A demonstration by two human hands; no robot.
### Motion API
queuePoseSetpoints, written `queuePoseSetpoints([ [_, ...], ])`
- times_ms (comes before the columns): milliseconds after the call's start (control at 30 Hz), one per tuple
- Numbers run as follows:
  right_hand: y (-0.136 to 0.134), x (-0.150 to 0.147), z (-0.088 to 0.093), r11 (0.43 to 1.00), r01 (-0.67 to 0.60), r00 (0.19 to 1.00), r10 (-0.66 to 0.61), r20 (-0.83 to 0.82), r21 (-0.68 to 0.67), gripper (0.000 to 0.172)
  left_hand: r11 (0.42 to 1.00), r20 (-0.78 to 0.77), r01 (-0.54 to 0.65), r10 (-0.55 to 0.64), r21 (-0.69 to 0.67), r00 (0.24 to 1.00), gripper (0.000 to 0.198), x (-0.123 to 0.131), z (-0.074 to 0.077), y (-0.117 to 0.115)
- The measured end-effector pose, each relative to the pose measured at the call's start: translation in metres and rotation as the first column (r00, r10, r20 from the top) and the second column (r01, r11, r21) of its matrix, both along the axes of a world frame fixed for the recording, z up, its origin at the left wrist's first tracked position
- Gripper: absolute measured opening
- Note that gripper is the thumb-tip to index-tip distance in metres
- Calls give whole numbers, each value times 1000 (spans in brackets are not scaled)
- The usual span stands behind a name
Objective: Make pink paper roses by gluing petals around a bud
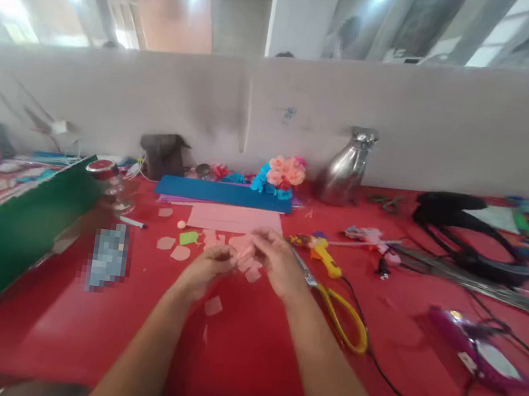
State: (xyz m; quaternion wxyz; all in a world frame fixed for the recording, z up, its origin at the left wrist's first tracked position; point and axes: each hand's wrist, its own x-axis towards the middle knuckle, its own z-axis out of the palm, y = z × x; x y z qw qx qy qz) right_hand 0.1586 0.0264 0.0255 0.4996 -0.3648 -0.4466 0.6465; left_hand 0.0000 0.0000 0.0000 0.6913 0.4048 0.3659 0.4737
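Toward the near side of the red table, one loose scrap of pale pink paper lies below the hands. To the right sit one purple device with a cord and one pair of yellow-handled scissors. Farther in, two hands meet: the left hand and the right hand both pinch one pink paper piece between their fingertips, above the table. More pink cutouts lie around them, too overlapped to count; three others lie apart on the left, beside one green piece and one small ball. One yellow glue gun lies right of the hands. Beyond are one pale pink sheet, a blue sheet, one bunch of flowers and one steel jug before the wall.
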Motion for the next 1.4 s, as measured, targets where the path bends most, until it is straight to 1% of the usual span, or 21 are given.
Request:
queuePoseSetpoints([
  [100,3,1,-4,997,82,996,-82,-41,-10,23,999,-15,-25,25,-25,1000,20,1,2,0],
  [167,5,2,-6,992,127,990,-128,-65,-20,21,996,2,-79,79,-32,997,21,1,2,1],
  [233,7,2,-7,987,155,985,-157,-75,-28,19,986,48,-161,163,-31,986,22,-1,1,3],
  [300,7,1,-8,985,173,983,-174,-51,-26,17,966,116,-256,258,-32,959,22,-5,1,7],
  [400,7,-1,-10,982,191,979,-191,65,7,15,920,204,-391,386,-19,900,22,-17,2,13],
  [500,6,-5,-15,977,195,947,-212,242,91,14,842,256,-538,512,40,820,23,-29,4,17],
  [567,5,-8,-21,970,158,908,-216,358,185,14,758,254,-647,611,87,750,24,-36,5,18],
  [633,5,-11,-26,962,75,856,-197,479,262,15,656,239,-748,714,99,658,24,-40,6,19],
  [700,4,-17,-29,948,-28,775,-179,606,316,15,567,231,-821,792,65,565,25,-42,6,20],
  [733,3,-21,-30,932,-88,721,-183,669,351,14,540,229,-841,814,42,534,26,-42,6,20],
  [767,2,-25,-30,908,-155,656,-200,727,390,14,527,227,-850,825,23,517,26,-42,6,21],
  [833,-1,-34,-29,841,-293,522,-257,813,454,15,530,217,-848,827,8,519,27,-42,7,21],
  [900,-4,-43,-29,790,-389,410,-312,857,474,17,567,198,-824,806,15,558,26,-40,7,20],
  [967,-6,-50,-29,776,-420,329,-353,876,470,18,616,183,-787,771,31,610,26,-38,8,19],
  [1067,-7,-54,-31,787,-427,234,-379,895,445,14,678,174,-732,715,63,677,26,-36,7,19],
  [1167,-2,-53,-35,809,-416,201,-364,910,415,18,703,151,-705,690,95,708,26,-35,5,19],
  [1333,3,-47,-37,829,-374,223,-356,908,416,19,713,85,-687,683,138,726,25,-34,3,20],
  [1400,2,-46,-36,819,-376,226,-372,900,433,16,718,74,-682,679,137,730,24,-33,3,19],
])
